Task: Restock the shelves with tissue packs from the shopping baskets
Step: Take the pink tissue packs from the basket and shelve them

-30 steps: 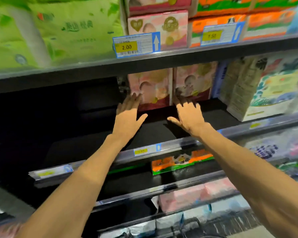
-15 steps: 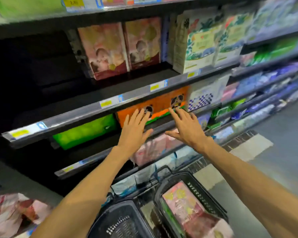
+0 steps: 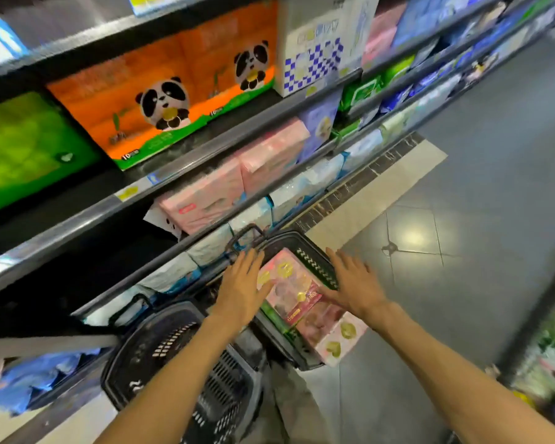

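Packs left: pink plastic-wrapped tissue pack (image 3: 293,285) in black plastic shopping basket (image 3: 318,267). Your left hand (image 3: 242,288), right hand (image 3: 354,288) flat-fingered beside it, holding nothing.

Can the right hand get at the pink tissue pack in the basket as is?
Probably yes. The right hand is open beside the pink tissue pack, which lies uncovered on top in the basket; nothing sits between them.

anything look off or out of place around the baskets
Mostly tidy. One oddity: a pink tissue pack sticks out over the rim of the right basket, overfilled rather than seated inside. The left basket shows no packs.
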Demonstrator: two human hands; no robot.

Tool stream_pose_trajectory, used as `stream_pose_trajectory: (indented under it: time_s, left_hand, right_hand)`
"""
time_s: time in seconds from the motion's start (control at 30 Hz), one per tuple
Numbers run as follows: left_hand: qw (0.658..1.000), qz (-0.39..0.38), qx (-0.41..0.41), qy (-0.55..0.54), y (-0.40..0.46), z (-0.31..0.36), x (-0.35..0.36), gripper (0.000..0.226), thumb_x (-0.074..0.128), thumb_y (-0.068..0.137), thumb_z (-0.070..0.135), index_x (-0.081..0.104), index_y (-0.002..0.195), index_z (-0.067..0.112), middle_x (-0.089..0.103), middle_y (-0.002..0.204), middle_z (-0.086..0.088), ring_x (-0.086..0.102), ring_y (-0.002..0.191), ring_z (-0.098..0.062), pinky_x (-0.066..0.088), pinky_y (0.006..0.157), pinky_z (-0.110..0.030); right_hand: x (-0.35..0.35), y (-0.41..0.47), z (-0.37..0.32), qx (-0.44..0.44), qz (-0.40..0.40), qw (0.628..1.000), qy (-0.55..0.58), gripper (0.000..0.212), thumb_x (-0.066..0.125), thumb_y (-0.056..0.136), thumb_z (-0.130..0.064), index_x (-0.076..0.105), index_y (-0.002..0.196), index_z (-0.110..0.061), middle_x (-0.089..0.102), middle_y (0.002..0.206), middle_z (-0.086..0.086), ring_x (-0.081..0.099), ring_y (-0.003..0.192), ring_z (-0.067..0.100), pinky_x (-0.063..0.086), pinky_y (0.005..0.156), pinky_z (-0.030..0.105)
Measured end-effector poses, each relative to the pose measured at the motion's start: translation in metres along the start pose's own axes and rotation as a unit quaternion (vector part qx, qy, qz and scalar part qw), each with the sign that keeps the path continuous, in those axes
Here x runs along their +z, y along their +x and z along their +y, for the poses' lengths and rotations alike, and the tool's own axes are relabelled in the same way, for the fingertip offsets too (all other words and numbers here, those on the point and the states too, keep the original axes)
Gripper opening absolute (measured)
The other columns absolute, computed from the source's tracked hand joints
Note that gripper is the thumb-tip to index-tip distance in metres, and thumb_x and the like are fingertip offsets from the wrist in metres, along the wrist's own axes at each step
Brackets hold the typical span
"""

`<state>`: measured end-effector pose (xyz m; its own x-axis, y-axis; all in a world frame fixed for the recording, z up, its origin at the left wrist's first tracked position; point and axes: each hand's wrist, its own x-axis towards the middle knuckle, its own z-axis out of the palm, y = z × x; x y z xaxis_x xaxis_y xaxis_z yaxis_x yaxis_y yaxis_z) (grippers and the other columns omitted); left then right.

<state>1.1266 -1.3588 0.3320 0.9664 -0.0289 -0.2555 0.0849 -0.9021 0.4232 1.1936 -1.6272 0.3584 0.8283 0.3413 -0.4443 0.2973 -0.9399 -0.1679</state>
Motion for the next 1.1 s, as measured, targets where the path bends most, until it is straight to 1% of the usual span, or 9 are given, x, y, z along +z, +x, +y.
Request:
stream_pose_trajectory:
  time_s: [0.2,0.43,0.57,0.67,0.73,0.87,0.97,1.03,1.1]
  left_hand:
    - [0.977,-0.107,-0.144,-0.119,0.028,-0.020,0.129,0.086,0.043,0.100,0.064,0.006,0.164,0.022,0.003,0.172,0.000,0.007,0.158,-0.021,0.012,0.127,-0.037]
    - [0.889,-0.159,-0.298,-0.309,0.084,-0.049,0.262,0.093,0.052,0.098,0.060,-0.003,0.164,0.024,0.002,0.172,0.002,0.012,0.157,-0.019,0.019,0.122,-0.035]
    - [0.842,-0.153,-0.348,-0.383,0.118,-0.076,0.332,0.103,0.058,0.095,0.059,-0.009,0.163,0.021,-0.002,0.171,0.004,0.008,0.157,-0.018,0.018,0.121,-0.032]
    - [0.809,-0.109,-0.394,-0.423,0.139,-0.091,0.370,0.106,0.068,0.093,0.051,-0.004,0.163,0.016,0.014,0.169,-0.001,0.034,0.145,-0.004,0.029,0.097,-0.009]
    - [0.785,-0.076,-0.414,-0.454,0.151,-0.094,0.389,0.106,0.073,0.092,0.044,0.002,0.161,0.009,0.031,0.160,-0.003,0.051,0.112,0.011,0.037,0.075,-0.001]
    - [0.731,-0.064,-0.479,-0.483,0.167,-0.094,0.414,0.117,0.079,0.085,0.045,-0.006,0.158,0.012,0.054,0.143,-0.005,0.058,0.113,-0.013,0.043,0.077,-0.010]
    - [0.703,-0.072,-0.507,-0.494,0.176,-0.097,0.423,0.103,0.079,0.089,0.035,0.005,0.157,0.010,0.064,0.137,-0.010,0.062,0.106,-0.014,0.047,0.079,-0.013]
    - [0.712,-0.059,-0.520,-0.468,0.176,-0.099,0.418,0.104,0.082,0.086,0.035,0.011,0.159,0.011,0.052,0.149,-0.012,0.057,0.124,-0.024,0.046,0.101,-0.031]
    - [0.730,-0.046,-0.519,-0.441,0.172,-0.100,0.410,0.103,0.085,0.081,0.040,0.021,0.157,0.013,0.050,0.150,-0.009,0.054,0.131,-0.030,0.044,0.106,-0.037]
  right_hand:
    - [0.100,0.069,0.037,0.032,-0.073,0.997,0.010,0.098,0.044,0.092,-0.077,0.006,0.165,-0.024,0.027,0.166,0.008,0.031,0.150,0.031,0.032,0.119,0.051]
    - [0.217,0.181,0.071,0.029,-0.133,0.991,0.011,0.099,0.055,0.092,-0.071,0.009,0.164,-0.021,0.030,0.163,0.010,0.033,0.148,0.032,0.033,0.114,0.052]
    - [0.276,0.240,0.079,0.059,-0.137,0.987,0.066,0.109,0.052,0.082,-0.083,0.015,0.163,-0.020,0.034,0.161,0.012,0.038,0.145,0.035,0.037,0.113,0.053]
    - [0.309,0.278,0.083,0.086,-0.134,0.976,0.147,0.114,0.066,0.080,-0.077,0.015,0.163,-0.018,0.027,0.164,0.016,0.033,0.149,0.037,0.031,0.118,0.049]
    - [0.328,0.297,0.087,0.095,-0.152,0.966,0.185,0.116,0.075,0.080,-0.067,0.014,0.163,-0.014,0.026,0.165,0.016,0.030,0.151,0.035,0.026,0.123,0.044]
    - [0.359,0.323,0.101,0.131,-0.165,0.941,0.265,0.126,0.082,0.062,-0.077,0.023,0.159,-0.022,0.049,0.150,0.006,0.050,0.136,0.027,0.039,0.118,0.046]
    - [0.358,0.326,0.103,0.138,-0.191,0.923,0.303,0.108,0.088,0.076,-0.047,0.026,0.158,-0.013,0.055,0.141,0.003,0.053,0.130,0.021,0.042,0.108,0.031]
    - [0.359,0.326,0.106,0.139,-0.189,0.924,0.301,0.092,0.087,0.078,-0.045,0.040,0.150,-0.012,0.062,0.128,0.001,0.062,0.118,0.023,0.047,0.094,0.030]
    - [0.354,0.322,0.104,0.134,-0.191,0.926,0.298,0.084,0.085,0.078,-0.051,0.046,0.143,-0.013,0.064,0.121,-0.002,0.064,0.105,0.020,0.047,0.085,0.029]
